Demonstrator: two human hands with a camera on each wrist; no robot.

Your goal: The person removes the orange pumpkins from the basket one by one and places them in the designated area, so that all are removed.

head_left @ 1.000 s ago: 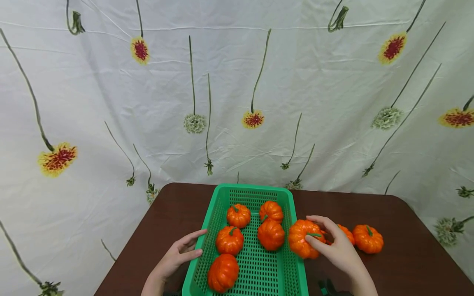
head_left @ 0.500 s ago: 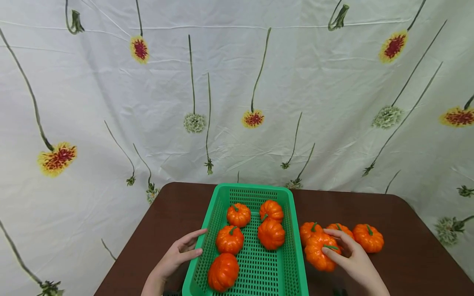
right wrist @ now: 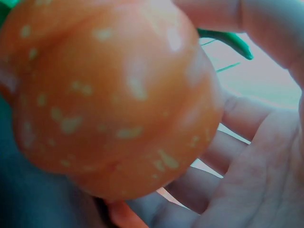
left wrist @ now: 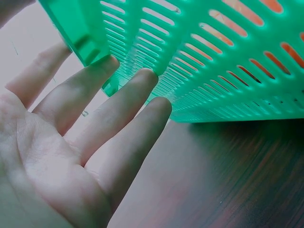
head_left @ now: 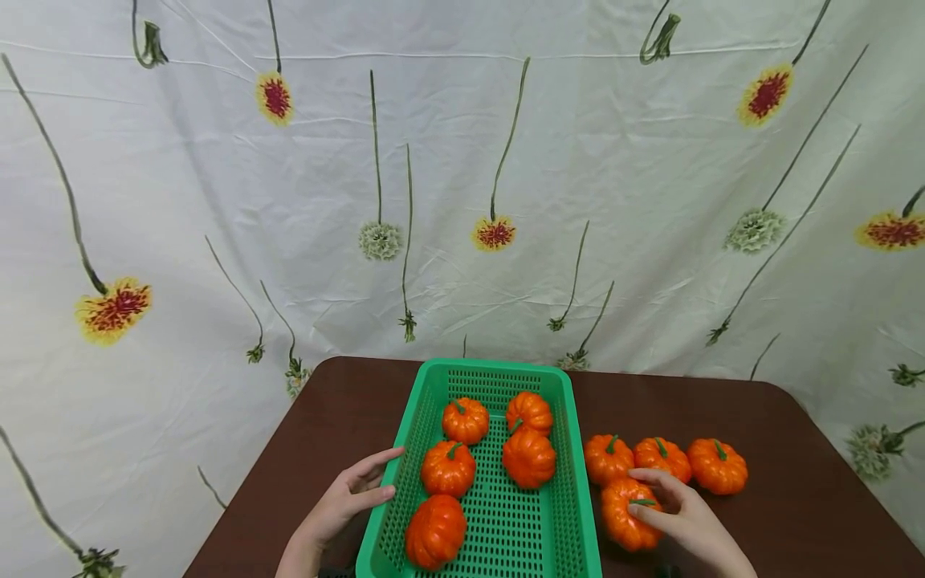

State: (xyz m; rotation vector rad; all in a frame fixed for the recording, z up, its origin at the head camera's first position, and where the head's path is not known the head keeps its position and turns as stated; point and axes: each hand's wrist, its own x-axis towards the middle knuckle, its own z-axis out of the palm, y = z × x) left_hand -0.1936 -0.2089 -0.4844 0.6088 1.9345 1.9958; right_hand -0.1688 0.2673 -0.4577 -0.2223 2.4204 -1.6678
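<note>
My right hand (head_left: 682,514) holds a small orange pumpkin (head_left: 623,522) with a green stem, right of the basket and low by the table. In the right wrist view the fingers curl round the speckled pumpkin (right wrist: 118,104); the table beneath it is blurred. At the left side of a green slotted plastic basket (head_left: 587,514), my left hand (head_left: 347,502) has its fingers extended against the wall. The left wrist view shows these fairly straight fingers (left wrist: 137,123) at the basket's outer side (left wrist: 190,61). Inside the basket lie several pumpkins (head_left: 448,470), in a left column and a right pair.
Three more pumpkins stand in a row right of the basket: one near its wall (head_left: 607,459), a middle one (head_left: 663,457) and a right one (head_left: 718,467). The dark brown table (head_left: 780,514) reaches back to a flower-print cloth (head_left: 462,281).
My right hand has carried the pumpkin from over the basket's right rim rightward, toward me and down, uncovering the row of pumpkins behind it. The left hand stays in place.
</note>
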